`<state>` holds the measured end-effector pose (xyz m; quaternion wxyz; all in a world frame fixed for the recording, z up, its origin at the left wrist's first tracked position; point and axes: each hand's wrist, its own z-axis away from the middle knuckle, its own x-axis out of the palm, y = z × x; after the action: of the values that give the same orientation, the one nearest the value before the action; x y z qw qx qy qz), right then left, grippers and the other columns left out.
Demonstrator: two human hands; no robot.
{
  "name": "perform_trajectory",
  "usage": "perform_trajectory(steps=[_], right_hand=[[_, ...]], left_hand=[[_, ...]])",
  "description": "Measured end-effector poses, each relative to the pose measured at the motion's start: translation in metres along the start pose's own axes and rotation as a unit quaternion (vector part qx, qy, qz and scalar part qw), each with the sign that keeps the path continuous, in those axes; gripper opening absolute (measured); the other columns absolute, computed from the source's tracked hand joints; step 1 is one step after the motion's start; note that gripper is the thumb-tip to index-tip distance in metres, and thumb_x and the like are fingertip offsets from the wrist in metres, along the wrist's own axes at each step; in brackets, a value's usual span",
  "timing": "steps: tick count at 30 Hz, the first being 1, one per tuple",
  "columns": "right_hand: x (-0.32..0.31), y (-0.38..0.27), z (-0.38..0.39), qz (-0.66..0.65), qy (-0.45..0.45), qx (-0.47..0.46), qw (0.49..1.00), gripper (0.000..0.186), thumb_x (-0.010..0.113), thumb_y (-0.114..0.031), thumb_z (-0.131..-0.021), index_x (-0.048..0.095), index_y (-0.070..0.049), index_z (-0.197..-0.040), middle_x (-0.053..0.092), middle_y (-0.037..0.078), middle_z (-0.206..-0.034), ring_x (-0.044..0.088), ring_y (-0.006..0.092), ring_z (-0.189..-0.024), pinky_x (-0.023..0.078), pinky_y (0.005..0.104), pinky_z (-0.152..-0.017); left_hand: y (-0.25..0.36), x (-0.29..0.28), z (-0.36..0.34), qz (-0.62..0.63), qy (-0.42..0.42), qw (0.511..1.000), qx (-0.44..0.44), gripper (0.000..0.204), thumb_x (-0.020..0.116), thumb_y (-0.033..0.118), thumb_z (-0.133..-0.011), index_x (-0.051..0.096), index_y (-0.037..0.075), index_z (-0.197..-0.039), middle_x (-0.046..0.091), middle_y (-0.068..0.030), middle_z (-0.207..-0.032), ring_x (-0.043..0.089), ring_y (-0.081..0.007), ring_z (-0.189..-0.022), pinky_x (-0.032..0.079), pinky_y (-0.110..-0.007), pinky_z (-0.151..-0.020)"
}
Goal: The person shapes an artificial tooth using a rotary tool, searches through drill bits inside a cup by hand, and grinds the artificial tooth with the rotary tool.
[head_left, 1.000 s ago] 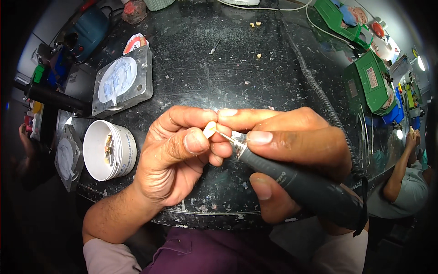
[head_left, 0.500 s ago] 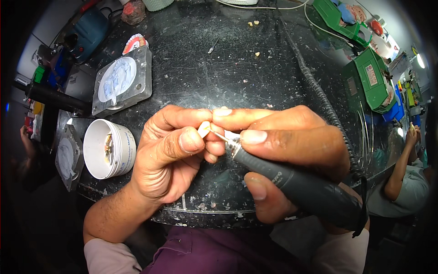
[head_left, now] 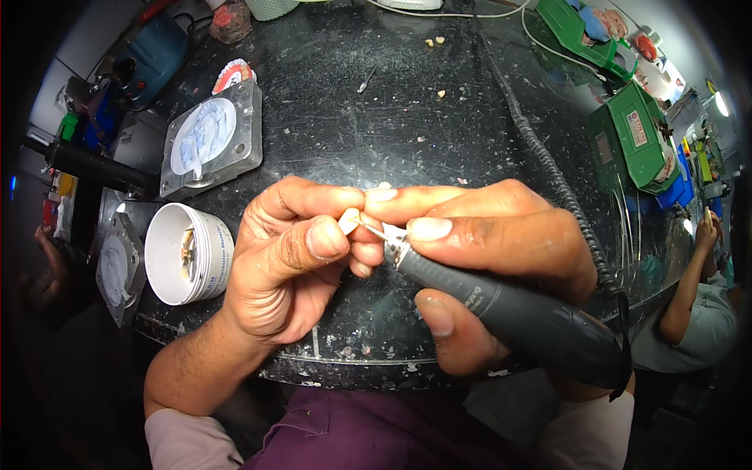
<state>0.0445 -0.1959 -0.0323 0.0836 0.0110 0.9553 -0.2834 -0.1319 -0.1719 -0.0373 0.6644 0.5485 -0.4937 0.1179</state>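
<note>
1. Left hand point(head_left: 286, 270): thumb and fingertips pinching the small cream tooth-shaped piece point(head_left: 348, 222), held above the black bench point(head_left: 345, 141).
2. Right hand point(head_left: 513, 243): gripping the black rotary handpiece point(head_left: 509, 309).
3. Bit point(head_left: 371, 229) points at the piece; contact hard to confirm, fingers crowd it.
4. White tub point(head_left: 213, 254) just left of left hand.
</note>
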Motion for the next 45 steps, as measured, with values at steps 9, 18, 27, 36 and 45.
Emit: perform_trajectory(steps=[9, 18, 27, 36, 45], right_hand=[[0.003, -0.008, 0.000, -0.025, 0.014, 0.051, 0.998, 0.028, 0.065, -0.011, -0.083, 0.049, 0.002, -0.102, 0.059, 0.019, -0.092, 0.062, 0.0309, -0.094, 0.052, 0.0424, -0.085], [-0.002, -0.010, 0.001, -0.037, -0.004, 0.069, 0.997, 0.029, 0.066, -0.011, -0.082, 0.049, -0.001, -0.103, 0.060, 0.018, -0.094, 0.062, 0.0299, -0.097, 0.051, 0.0421, -0.087], [-0.005, -0.014, -0.001, -0.045, -0.012, 0.089, 0.995, 0.030, 0.067, -0.012, -0.081, 0.049, -0.002, -0.102, 0.061, 0.019, -0.095, 0.062, 0.0286, -0.096, 0.051, 0.0404, -0.085], [-0.006, -0.013, -0.001, -0.056, -0.021, 0.081, 0.995, 0.028, 0.065, -0.012, -0.082, 0.048, 0.000, -0.101, 0.061, 0.021, -0.095, 0.062, 0.0279, -0.094, 0.053, 0.0386, -0.084], [-0.006, -0.009, -0.001, -0.067, -0.027, 0.069, 0.995, 0.028, 0.064, -0.010, -0.082, 0.047, 0.001, -0.102, 0.060, 0.022, -0.096, 0.063, 0.0288, -0.095, 0.052, 0.0396, -0.085]], left_hand=[[0.000, -0.001, 0.000, -0.008, -0.011, 1.000, 0.018, 0.017, 0.062, 0.000, -0.081, 0.062, -0.003, -0.098, 0.066, -0.0181, -0.087, 0.066, -0.0223, -0.077, 0.055, -0.031, -0.074], [0.001, -0.001, 0.001, -0.031, -0.015, 0.999, 0.028, 0.018, 0.063, 0.000, -0.080, 0.062, -0.003, -0.098, 0.065, -0.0183, -0.087, 0.066, -0.0228, -0.077, 0.054, -0.031, -0.073], [0.005, 0.000, -0.002, -0.060, -0.037, 0.997, 0.043, 0.018, 0.065, -0.002, -0.078, 0.063, -0.004, -0.096, 0.064, -0.0199, -0.088, 0.066, -0.0246, -0.076, 0.056, -0.033, -0.071], [0.015, -0.005, -0.008, -0.143, -0.102, 0.981, 0.075, 0.016, 0.066, -0.007, -0.073, 0.062, -0.006, -0.089, 0.063, -0.0220, -0.086, 0.066, -0.0266, -0.075, 0.057, -0.035, -0.067], [0.019, -0.004, -0.009, -0.167, -0.100, 0.978, 0.075, 0.018, 0.068, -0.008, -0.071, 0.063, -0.007, -0.088, 0.064, -0.0213, -0.085, 0.066, -0.0251, -0.075, 0.056, -0.034, -0.070]])
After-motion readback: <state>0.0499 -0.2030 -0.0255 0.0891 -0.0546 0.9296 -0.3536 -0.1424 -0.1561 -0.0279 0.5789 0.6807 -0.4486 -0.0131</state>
